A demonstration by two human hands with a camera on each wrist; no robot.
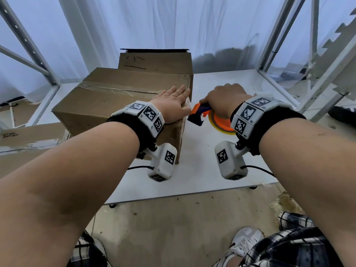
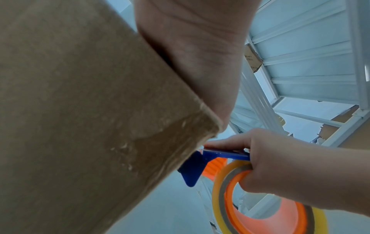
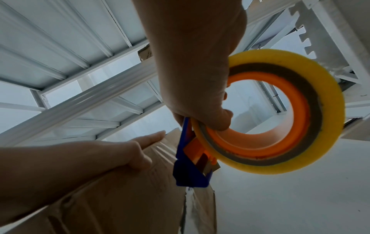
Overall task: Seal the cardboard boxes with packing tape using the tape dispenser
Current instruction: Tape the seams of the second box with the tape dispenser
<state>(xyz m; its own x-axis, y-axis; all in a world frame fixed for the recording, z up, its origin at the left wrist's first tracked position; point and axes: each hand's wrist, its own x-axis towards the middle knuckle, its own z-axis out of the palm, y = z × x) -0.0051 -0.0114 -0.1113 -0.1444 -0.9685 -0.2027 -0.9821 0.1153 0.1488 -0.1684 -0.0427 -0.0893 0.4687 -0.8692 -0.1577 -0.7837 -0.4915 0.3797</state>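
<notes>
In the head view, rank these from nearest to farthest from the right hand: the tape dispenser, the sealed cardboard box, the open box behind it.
1. Orange and blue tape dispenser: held in the right hand.
2. Sealed brown cardboard box: just left of the dispenser, under the flat left hand.
3. Open brown cardboard box: behind the sealed one, at the table's back.

White curtains (image 1: 154,26), concrete floor (image 1: 173,228)

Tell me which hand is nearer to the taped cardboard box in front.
Left. The left hand lies flat on the front cardboard box at its right edge. The right hand is off to the box's right, over the white table, gripping the tape dispenser.
</notes>
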